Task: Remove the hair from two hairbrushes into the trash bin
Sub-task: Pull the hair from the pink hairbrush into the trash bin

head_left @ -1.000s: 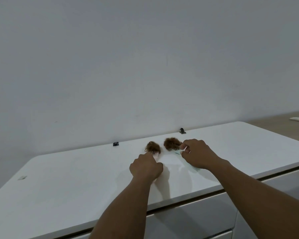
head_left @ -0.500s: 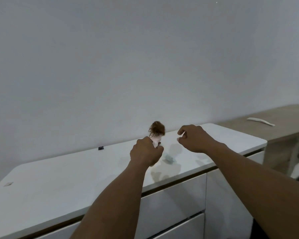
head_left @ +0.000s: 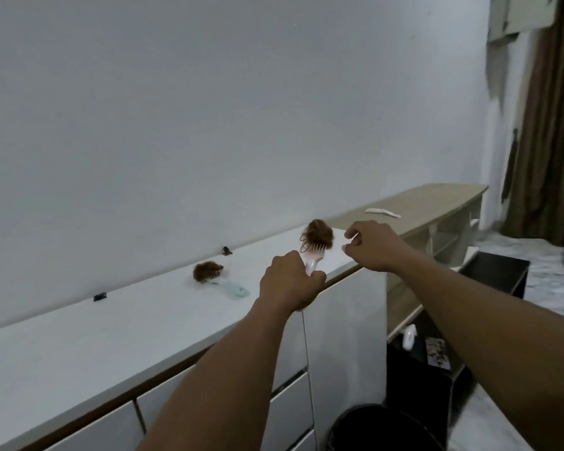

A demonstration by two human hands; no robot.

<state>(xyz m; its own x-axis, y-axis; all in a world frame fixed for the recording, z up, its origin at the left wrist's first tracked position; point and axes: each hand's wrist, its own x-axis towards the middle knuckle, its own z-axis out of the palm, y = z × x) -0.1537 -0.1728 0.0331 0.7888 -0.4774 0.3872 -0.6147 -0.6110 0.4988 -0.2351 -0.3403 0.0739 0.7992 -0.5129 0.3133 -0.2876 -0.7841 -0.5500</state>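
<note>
Above the table point(head_left: 118, 323), the left hand point(head_left: 290, 284) squeezes the pink brush point(head_left: 313, 257), and the right hand point(head_left: 370, 245), fingers apart, nears its soft, light hair point(head_left: 319, 236).

both arms outstretched; left hand point(head_left: 290, 281) fisted, right hand point(head_left: 373, 245) half-curled.

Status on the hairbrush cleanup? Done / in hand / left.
Done: nothing stripped yet.
In hand: left hand holds the pink brush upright, its hair clump still on the bristles; right hand sits empty beside it with fingers curled, apparently about to pull.
Left: both clumps. The green brush lies on the white cabinet, hair still on it. The black bin waits below.
</note>
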